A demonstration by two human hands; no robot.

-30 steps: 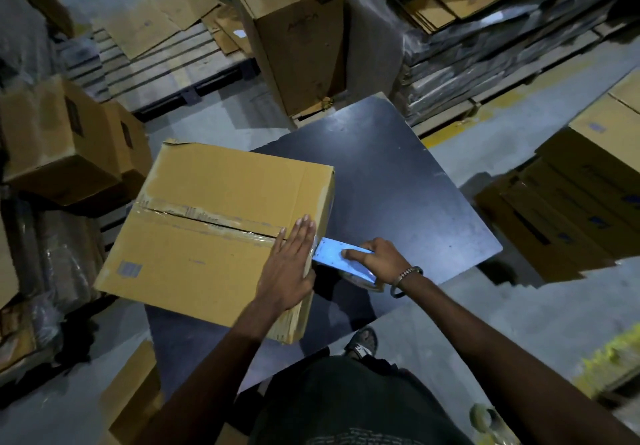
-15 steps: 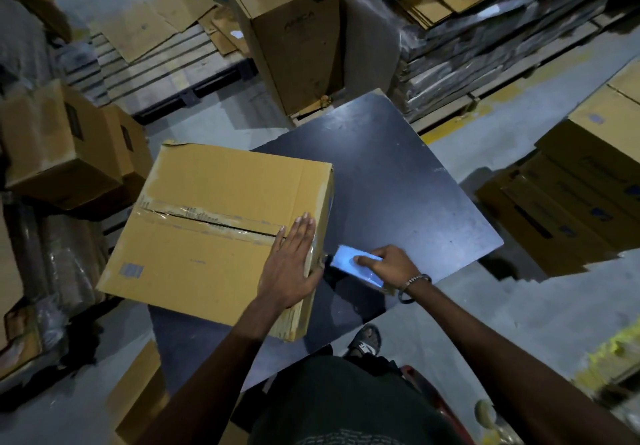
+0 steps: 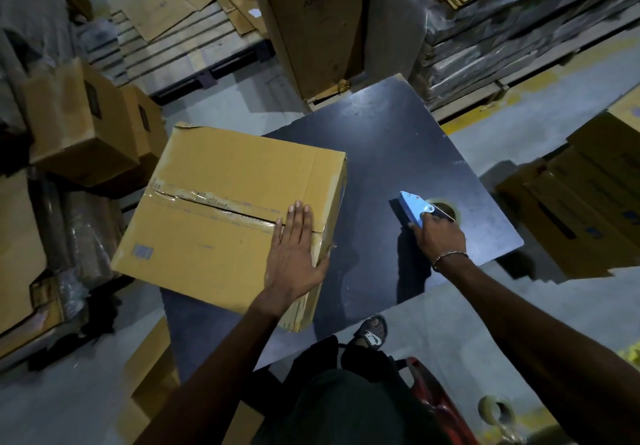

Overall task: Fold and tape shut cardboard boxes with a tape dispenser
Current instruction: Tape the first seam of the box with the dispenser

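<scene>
Cardboard box sits at left-centre of the frame on the dark surface, flaps closed, taped seam running across its top. Left hand lies flat on the box top near its right edge, fingers straight over the seam end, thumb hooked over the box edge. Right hand, right of centre, grips the blue tape dispenser, which is on or just over the surface, well apart from the box. Another tape roll sits at lower right. Stacked cartons at the top.
</scene>
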